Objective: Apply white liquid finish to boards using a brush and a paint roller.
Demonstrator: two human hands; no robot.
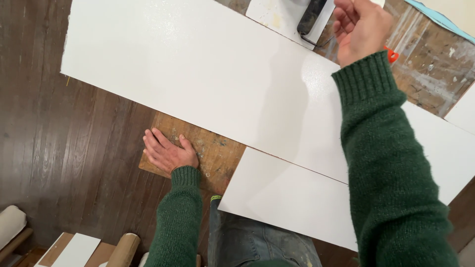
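My left hand (167, 152) lies flat, palm down and fingers spread, on the bare corner of a worn wooden work surface (217, 158). It rests just below the edge of a long white painted board (198, 74). A second white board (292, 198) lies beside it, nearer my body. My right hand (362, 28) is raised over the far end of the long board, fingers loosely curled with nothing seen in them. It hovers right next to a dark paint roller (311, 16) resting on a white tray (277, 15). Both arms wear green knitted sleeves.
Dark wooden floor (54, 148) spreads to the left. A paint-spattered brown surface (430, 64) with a small orange object (392, 54) lies at top right. Another white panel (465, 113) shows at the right edge. Rolled items and a small white board (79, 249) sit at bottom left.
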